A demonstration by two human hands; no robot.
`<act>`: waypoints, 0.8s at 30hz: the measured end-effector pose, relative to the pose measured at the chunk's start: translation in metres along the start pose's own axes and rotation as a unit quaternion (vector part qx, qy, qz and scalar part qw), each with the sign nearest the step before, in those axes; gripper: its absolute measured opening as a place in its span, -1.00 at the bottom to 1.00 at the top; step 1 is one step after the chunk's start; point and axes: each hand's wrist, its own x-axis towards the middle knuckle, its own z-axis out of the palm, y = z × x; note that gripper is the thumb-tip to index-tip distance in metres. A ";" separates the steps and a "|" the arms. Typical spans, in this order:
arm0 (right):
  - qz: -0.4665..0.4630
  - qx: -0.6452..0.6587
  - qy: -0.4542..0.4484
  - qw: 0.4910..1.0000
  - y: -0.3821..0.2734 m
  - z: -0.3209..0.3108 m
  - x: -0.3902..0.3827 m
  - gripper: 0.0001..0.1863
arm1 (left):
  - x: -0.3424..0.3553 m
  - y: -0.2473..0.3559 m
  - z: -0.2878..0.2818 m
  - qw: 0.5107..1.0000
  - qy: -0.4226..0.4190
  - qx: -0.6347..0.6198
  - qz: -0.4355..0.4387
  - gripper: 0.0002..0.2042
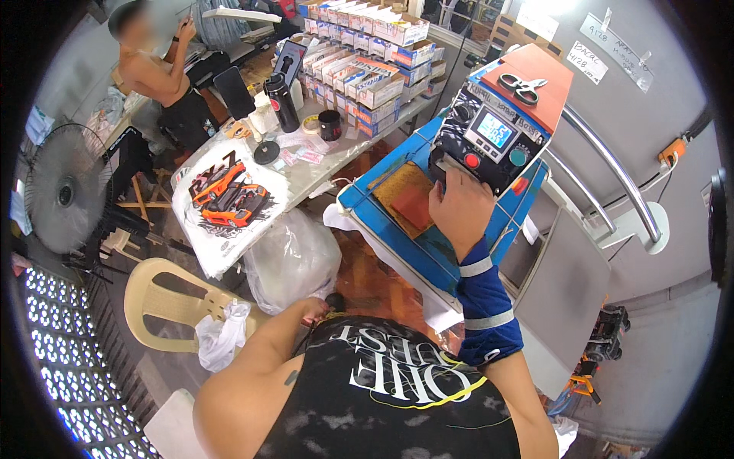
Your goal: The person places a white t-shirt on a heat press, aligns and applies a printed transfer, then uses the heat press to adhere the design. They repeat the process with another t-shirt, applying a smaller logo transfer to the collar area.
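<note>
1. Around us lies a cluttered workshop: a long table (306, 180) carries stacked boxes (367, 53), a dark bottle (281, 101), a black mug (330, 125) and a white sheet printed with an orange and black design (229, 200).
2. Below that table we see a clear plastic bag (290, 260), a cream plastic chair (164, 302) and, further left, a black standing fan (57, 195).
3. Another person (164, 76) sits at the table's far end, well apart from us.
4. Straight ahead stands a blue heat press (428, 237) with a control box (489, 138) showing a small screen, a red button and a green button; scissors (521, 86) lie on its orange top.
5. Our right hand (459, 206), with a blue sleeve on the forearm, reaches to the press just under the control box, its fingers curled over the front edge, beside the brown pad (405, 200) on the platen.
6. Our left hand (315, 310) hangs low near our chest, closed round a small dark object (334, 301) we cannot identify.
</note>
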 end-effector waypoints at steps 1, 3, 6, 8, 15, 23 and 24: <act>0.001 0.002 -0.017 1.000 0.001 -0.001 0.000 -0.75 | -0.002 -0.001 0.005 1.000 -0.017 -0.023 -0.012 -0.77; -0.004 0.009 -0.032 0.999 0.002 -0.005 -0.001 -0.71 | -0.002 -0.006 0.013 0.997 -0.040 -0.066 -0.028 -0.74; -0.015 0.018 -0.027 0.999 0.001 -0.008 -0.001 -0.68 | -0.001 -0.014 0.016 0.991 -0.048 -0.117 -0.035 -0.69; -0.007 0.013 -0.037 0.999 -0.002 -0.009 -0.001 -0.69 | -0.002 -0.020 0.010 0.990 -0.049 -0.127 -0.046 -0.67; 0.016 0.003 -0.052 0.999 -0.012 -0.014 0.003 -0.66 | 0.018 -0.047 -0.026 0.997 -0.019 0.065 -0.044 -0.71; 0.160 -0.065 -0.140 0.975 -0.049 -0.005 0.031 -0.61 | 0.108 -0.027 -0.095 0.867 -0.073 0.451 0.201 -0.72; 0.180 -0.077 -0.124 0.973 -0.054 0.003 0.035 -0.62 | 0.120 -0.025 -0.110 0.858 -0.101 0.442 0.241 -0.74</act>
